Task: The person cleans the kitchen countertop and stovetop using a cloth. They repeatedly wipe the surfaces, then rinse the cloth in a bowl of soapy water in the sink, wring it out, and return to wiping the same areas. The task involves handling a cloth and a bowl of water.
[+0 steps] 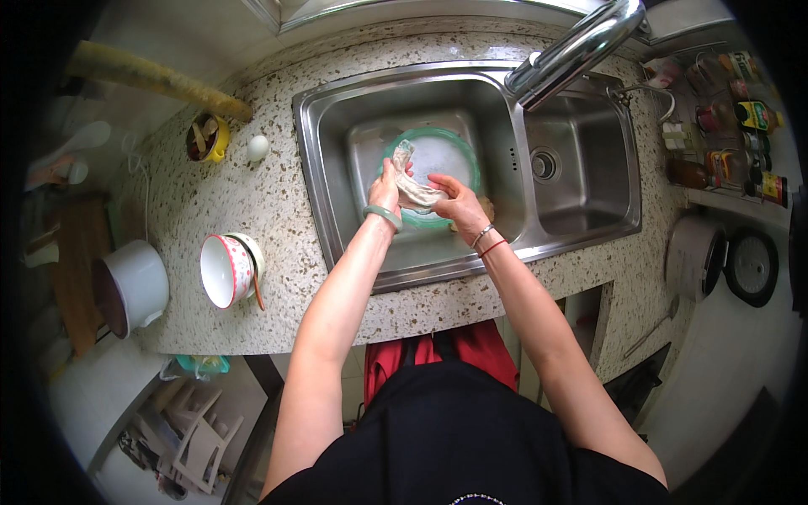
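Over a round basin with a green rim (468,151) in the large sink bowl, both my hands hold a long, pale, wrinkled cloth (414,192). My left hand (385,187), a pale green bangle at its wrist, grips its upper part, and the end sticks up past the fingers. My right hand (457,204) pinches the lower right end. The basin's inside looks whitish. Beside my right wrist lies a brownish thing (486,208), partly hidden, whose kind I cannot make out.
A chrome faucet (572,52) arches above the divider and the smaller sink bowl (581,202). Left on the speckled counter (286,324) stand stacked bowls (222,271), a white egg-shaped object (257,148), a yellow mug (220,141) and a pot (141,284). Bottles crowd a rack (715,139) at right.
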`<action>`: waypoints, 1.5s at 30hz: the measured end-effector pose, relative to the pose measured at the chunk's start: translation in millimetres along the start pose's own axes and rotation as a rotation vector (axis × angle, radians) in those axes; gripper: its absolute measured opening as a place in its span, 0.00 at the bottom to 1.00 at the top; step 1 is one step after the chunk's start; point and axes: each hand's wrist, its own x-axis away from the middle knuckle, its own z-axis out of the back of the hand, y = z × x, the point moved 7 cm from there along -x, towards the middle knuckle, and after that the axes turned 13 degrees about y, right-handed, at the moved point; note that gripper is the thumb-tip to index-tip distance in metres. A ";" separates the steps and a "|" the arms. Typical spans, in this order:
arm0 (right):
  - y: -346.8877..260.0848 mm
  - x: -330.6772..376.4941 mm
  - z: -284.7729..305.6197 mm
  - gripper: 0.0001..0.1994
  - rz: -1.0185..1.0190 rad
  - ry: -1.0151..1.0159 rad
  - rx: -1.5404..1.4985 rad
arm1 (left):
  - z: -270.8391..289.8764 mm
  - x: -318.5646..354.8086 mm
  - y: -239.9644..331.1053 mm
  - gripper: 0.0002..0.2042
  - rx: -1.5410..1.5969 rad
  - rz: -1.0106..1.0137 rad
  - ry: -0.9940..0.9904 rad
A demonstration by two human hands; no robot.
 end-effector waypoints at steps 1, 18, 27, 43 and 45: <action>-7.6 3.9 -4.9 0.26 0.019 0.013 0.030 | -1.2 4.4 7.2 0.25 -0.020 -0.040 -0.020; -56.9 35.9 -4.9 0.19 0.419 0.243 0.306 | -18.9 58.0 23.3 0.26 0.002 0.089 -0.267; -42.6 31.4 46.1 0.13 0.199 0.457 -0.119 | -34.1 72.5 44.8 0.23 -0.161 0.021 -0.411; -111.2 131.9 113.9 0.11 0.481 0.310 -0.491 | -150.3 189.4 -6.2 0.23 -0.427 -0.325 -0.750; -118.8 164.0 134.3 0.11 0.617 0.449 -0.401 | -154.2 201.9 -26.5 0.17 -0.403 -0.269 -0.799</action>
